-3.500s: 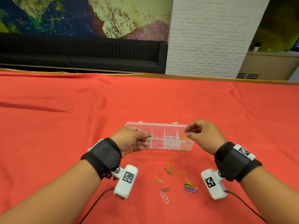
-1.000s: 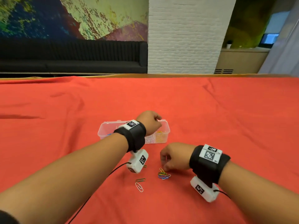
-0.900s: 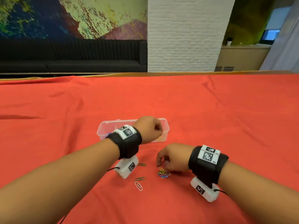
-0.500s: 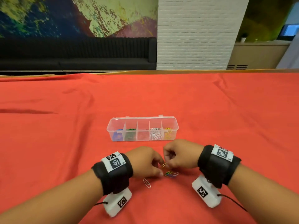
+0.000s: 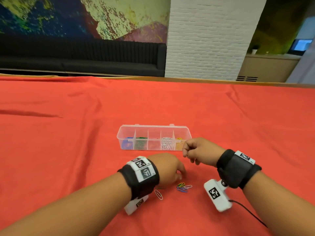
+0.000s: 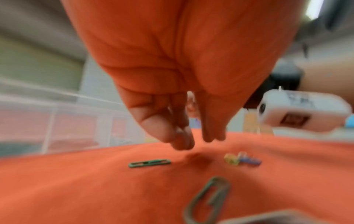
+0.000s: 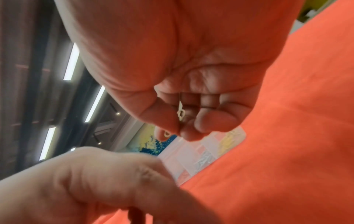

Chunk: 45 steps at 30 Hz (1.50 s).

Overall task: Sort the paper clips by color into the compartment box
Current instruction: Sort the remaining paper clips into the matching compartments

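The clear compartment box point(image 5: 153, 128) stands mid-table, holding blue, green, white and yellow clips in separate sections. A small pile of mixed paper clips point(image 5: 182, 186) lies on the red cloth, with a white clip point(image 5: 158, 194) to its left. My left hand point(image 5: 179, 176) hovers just above the cloth beside the pile, fingers pointing down and holding nothing. In the left wrist view, its fingertips point(image 6: 184, 145) sit above a green clip point(image 6: 149, 163). My right hand point(image 5: 185, 152) is raised near the box's right end and pinches a yellowish clip point(image 7: 180, 113) between thumb and forefinger.
Red cloth point(image 5: 68, 150) covers the whole table, which ends at a wooden far edge point(image 5: 187, 78). Beyond it are a black sofa point(image 5: 85, 62) and a white brick pillar point(image 5: 204, 40). A cable point(image 5: 247, 212) trails from the right wrist camera.
My right hand has lifted off the pile with the clip and moved up toward the box's right end. My left hand has stayed low beside the pile.
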Available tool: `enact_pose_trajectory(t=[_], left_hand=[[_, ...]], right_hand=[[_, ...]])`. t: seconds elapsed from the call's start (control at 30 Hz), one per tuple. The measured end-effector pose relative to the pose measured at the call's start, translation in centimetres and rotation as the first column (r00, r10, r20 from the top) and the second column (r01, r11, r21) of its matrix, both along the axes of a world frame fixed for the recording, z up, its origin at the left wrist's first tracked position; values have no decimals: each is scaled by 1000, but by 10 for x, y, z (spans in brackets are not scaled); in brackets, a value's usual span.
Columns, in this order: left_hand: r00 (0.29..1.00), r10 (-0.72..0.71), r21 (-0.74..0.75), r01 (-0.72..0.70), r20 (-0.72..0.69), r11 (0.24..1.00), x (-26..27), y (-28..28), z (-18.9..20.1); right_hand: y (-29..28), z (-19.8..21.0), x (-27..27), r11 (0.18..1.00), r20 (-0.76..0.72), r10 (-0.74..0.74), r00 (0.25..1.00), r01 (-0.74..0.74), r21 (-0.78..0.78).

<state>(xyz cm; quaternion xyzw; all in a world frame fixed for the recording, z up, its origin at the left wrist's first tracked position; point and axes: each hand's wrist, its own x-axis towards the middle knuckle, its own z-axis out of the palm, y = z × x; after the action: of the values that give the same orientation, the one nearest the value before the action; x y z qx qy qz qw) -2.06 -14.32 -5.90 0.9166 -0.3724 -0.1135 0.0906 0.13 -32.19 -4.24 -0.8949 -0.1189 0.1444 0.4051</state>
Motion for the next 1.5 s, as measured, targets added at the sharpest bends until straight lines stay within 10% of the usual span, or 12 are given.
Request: enact_pose_trajectory(t=[0.13,0.37,0.67,1.0,1.17,1.27,1.5], left_hand=[[990,-140,127,136,18,983,4,-17,-3],[997,70,59,-68,-37,996,11,5,-7],[984,167,46,-164,-63,985,13,26,-7],[957,268,-82,-278,-108,957,11,41,-8],[625,96,-498,-697,-775,515,12,59,1],[562,-34,-535,-765,-826,360,5,64,3],[568,-137,-584,-786,-811,201,-10,74,8]], right_hand=[[-10,-14,-6,998,-62,-64,996,66,22],[-29,-21,-7,994,-91,-109,990,111,22],[5,-2,43,970,321,-229,919,190,150],[10,3,71,911,510,-192,839,345,-224],[21,9,18,987,416,38,909,30,-156],[37,11,-14,985,164,166,972,-173,26],[51,10,-31,956,101,17,995,-45,289]])
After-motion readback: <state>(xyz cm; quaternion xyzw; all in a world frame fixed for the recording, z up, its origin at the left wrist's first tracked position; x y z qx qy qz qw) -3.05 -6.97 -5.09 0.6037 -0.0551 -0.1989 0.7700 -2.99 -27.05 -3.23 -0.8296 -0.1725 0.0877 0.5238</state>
